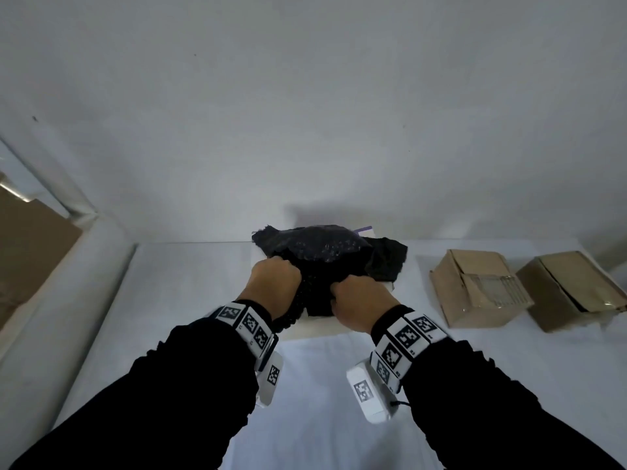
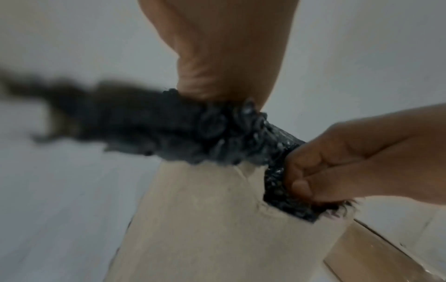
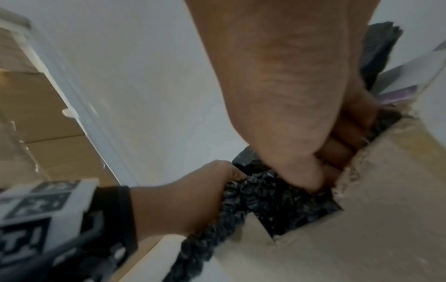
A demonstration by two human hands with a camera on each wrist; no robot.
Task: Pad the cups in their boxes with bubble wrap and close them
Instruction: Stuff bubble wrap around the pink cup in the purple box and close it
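A crumpled sheet of black bubble wrap [image 1: 322, 252] bulges out of a pale box [image 1: 305, 329] at the table's middle. My left hand [image 1: 274, 283] grips a bunched part of the wrap at the box's near left. My right hand [image 1: 359, 300] grips the wrap beside it and pushes it down at the near edge. In the left wrist view the left hand [image 2: 229, 57] clutches the bubble wrap [image 2: 193, 133] above the box wall [image 2: 217, 229]. The right hand [image 3: 277, 95] has its curled fingers dug into the bubble wrap [image 3: 265, 194] inside the box [image 3: 362, 229]. No cup shows.
Two brown cardboard boxes [image 1: 475, 286] [image 1: 573, 290] with taped flaps lie on the white table [image 1: 322, 385] to the right. A white wall stands close behind. Large brown cardboard [image 1: 27, 252] leans off the table's left side.
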